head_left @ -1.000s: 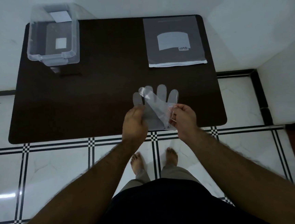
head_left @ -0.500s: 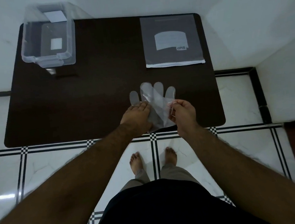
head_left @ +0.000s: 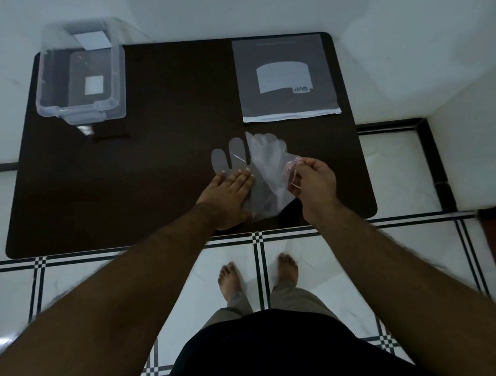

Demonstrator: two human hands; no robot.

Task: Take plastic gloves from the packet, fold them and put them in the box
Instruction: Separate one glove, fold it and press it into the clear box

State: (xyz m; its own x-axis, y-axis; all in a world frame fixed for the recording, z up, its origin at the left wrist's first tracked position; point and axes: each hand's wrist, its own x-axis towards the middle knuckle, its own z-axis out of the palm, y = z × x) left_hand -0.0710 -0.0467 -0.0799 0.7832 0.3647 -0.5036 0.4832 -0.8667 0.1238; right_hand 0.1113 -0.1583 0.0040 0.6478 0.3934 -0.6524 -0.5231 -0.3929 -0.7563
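Note:
A clear plastic glove [head_left: 264, 168] lies near the front of the dark table [head_left: 162, 153], its fingers pointing away from me. My left hand [head_left: 226, 197] presses flat on the glove's left part, fingers together. My right hand [head_left: 312, 179] pinches the glove's right edge and holds it lifted off the table. The grey glove packet [head_left: 286, 78] lies flat at the back right. The clear plastic box [head_left: 79, 73] stands open at the back left corner.
White walls [head_left: 407, 39] close in behind and to the right of the table. The floor below is white tile with black lines. My bare feet [head_left: 257, 274] stand just in front of the table's edge.
My left hand has flattened onto the glove. My right hand has drawn the glove's right edge up and out to the right, so the folded-over flap has opened.

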